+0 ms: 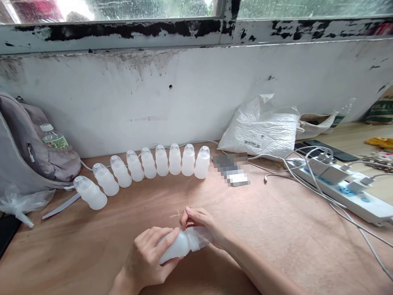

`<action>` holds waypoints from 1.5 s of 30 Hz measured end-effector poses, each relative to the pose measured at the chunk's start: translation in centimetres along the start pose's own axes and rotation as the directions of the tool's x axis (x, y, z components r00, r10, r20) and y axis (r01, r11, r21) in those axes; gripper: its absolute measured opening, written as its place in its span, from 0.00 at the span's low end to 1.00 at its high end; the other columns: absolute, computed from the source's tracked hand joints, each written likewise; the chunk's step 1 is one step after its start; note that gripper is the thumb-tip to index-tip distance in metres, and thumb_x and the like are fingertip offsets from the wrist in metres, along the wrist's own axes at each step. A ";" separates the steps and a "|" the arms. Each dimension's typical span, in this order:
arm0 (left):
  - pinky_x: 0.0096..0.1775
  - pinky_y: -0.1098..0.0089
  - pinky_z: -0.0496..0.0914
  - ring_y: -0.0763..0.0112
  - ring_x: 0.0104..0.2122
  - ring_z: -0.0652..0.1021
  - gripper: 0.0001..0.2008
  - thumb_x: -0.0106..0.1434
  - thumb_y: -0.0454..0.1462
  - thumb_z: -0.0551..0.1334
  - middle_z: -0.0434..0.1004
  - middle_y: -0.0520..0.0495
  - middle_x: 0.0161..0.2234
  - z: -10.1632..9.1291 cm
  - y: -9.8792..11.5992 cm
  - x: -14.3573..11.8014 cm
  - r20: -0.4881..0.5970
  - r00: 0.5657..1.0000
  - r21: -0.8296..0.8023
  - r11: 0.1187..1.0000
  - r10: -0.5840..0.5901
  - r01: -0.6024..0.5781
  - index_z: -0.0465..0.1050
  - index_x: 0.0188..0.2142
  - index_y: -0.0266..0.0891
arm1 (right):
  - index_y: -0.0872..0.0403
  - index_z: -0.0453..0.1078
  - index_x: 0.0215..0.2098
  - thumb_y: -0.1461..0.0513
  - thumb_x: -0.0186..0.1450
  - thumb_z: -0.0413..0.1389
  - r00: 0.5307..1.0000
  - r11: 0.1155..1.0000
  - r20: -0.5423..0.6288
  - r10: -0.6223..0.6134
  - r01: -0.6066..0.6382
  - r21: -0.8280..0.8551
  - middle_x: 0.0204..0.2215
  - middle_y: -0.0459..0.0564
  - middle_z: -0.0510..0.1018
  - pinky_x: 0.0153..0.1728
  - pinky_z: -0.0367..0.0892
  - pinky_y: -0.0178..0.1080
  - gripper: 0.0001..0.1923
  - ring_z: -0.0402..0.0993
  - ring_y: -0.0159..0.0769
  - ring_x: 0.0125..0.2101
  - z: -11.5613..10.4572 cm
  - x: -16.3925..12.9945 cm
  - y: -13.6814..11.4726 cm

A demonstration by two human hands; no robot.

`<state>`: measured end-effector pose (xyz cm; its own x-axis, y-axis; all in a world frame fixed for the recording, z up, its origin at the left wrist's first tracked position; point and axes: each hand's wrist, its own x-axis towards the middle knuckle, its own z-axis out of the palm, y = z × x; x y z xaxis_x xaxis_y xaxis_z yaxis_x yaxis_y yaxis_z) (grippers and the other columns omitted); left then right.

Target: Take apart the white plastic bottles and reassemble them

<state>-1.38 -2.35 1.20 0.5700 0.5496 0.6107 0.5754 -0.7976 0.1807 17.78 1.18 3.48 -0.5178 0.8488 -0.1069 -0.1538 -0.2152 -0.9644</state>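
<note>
Looking through the head view, the only one we have, we see the left hand (149, 262) wrapped around the body of a small white bottle (179, 245), which lies sideways just above the wooden table (282, 251). The right hand (201, 225) pinches narrow at the bottle's clear cap end, fingertips (186, 216) bunched together there. Both hands are closed on the bottle.

Taking that bottle as our landmark: beyond it, toward the wall, stands a curved row of nine matching bottles (142, 170), upright and almost touching one another. Far left of it sit a grey backpack (11, 145) with a water bottle (53, 137) in its side pocket and a crumpled clear plastic bag (21, 203). Right of it and further back lies a white plastic bag (261, 128), and well to the right a power strip (346, 187) with loose white cables (330, 203) trailing across the table.

Risks, as we judge them:
- The clear cap looks small and slick, so a pinch that slips could drop it or seat it crooked.
- Squeezing the soft body too hard could deform it or push out any contents; we cannot tell whether it is filled.
- The row is packed tight, so one nudge while reaching there could topple several.
- The cables lie near enough for a sweeping right forearm to snag.
</note>
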 end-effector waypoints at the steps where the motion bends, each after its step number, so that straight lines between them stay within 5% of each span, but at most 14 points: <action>1: 0.35 0.67 0.70 0.65 0.34 0.75 0.23 0.54 0.37 0.58 0.74 0.43 0.38 0.0 0.0 0.0 0.005 1.000 -0.007 1.000 0.002 -0.002 0.60 0.51 0.40 | 0.57 0.67 0.19 0.49 0.60 0.47 1.000 1.000 0.004 -0.003 0.003 0.000 0.20 0.46 0.67 0.25 0.58 0.32 0.22 0.63 0.30 0.23 0.0 0.0 0.0; 17: 0.34 0.67 0.70 0.66 0.33 0.74 0.23 0.53 0.36 0.59 0.73 0.43 0.36 0.1 0.1 0.0 0.012 1.000 -0.016 1.000 0.018 -0.018 0.61 0.49 0.38 | 0.56 0.64 0.18 0.46 0.60 0.45 0.998 0.999 0.056 0.011 -0.014 0.052 0.19 0.44 0.63 0.23 0.53 0.32 0.25 0.58 0.28 0.20 0.1 0.1 0.3; 23: 0.39 0.65 0.69 0.64 0.38 0.73 0.24 0.55 0.37 0.58 0.73 0.43 0.40 0.4 0.2 0.4 0.062 0.995 -0.028 0.996 -0.082 0.084 0.59 0.51 0.38 | 0.57 0.65 0.18 0.46 0.60 0.44 1.000 0.996 0.003 0.009 -0.009 0.087 0.18 0.45 0.64 0.24 0.53 0.32 0.26 0.60 0.29 0.21 -0.3 0.4 0.6; 31: 0.38 0.63 0.68 0.62 0.37 0.73 0.23 0.55 0.40 0.59 0.72 0.42 0.39 0.7 0.0 0.3 0.152 0.975 -0.033 0.985 -0.164 0.171 0.61 0.50 0.38 | 0.56 0.66 0.21 0.48 0.61 0.45 0.995 0.899 -0.095 -0.020 0.060 0.435 0.20 0.47 0.68 0.28 0.56 0.35 0.24 0.62 0.30 0.23 -0.9 1.2 2.3; 37: 0.39 0.67 0.69 0.64 0.40 0.73 0.24 0.58 0.42 0.56 0.71 0.42 0.43 1.2 -0.6 0.7 0.108 0.967 -0.091 0.967 -0.229 0.239 0.56 0.53 0.39 | 0.57 0.66 0.21 0.49 0.60 0.46 0.995 0.860 -0.011 0.094 -0.076 0.505 0.20 0.46 0.67 0.24 0.53 0.33 0.22 0.61 0.29 0.21 -1.6 1.9 2.7; 45: 0.41 0.67 0.68 0.63 0.41 0.71 0.27 0.60 0.51 0.49 0.69 0.41 0.44 1.0 -2.1 -0.4 0.228 0.941 -0.250 0.919 -0.250 0.305 0.53 0.55 0.42 | 0.59 0.66 0.21 0.57 0.56 0.55 0.992 0.890 -0.092 0.090 -0.038 0.454 0.17 0.43 0.63 0.20 0.49 0.30 0.13 0.55 0.25 0.19 -1.3 1.5 2.7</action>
<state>-2.20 -0.64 -0.21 0.5260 0.7732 0.3542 0.5557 -0.6277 0.5452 17.68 2.52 0.37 -0.4499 0.8669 -0.2146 -0.4993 -0.4434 -0.7443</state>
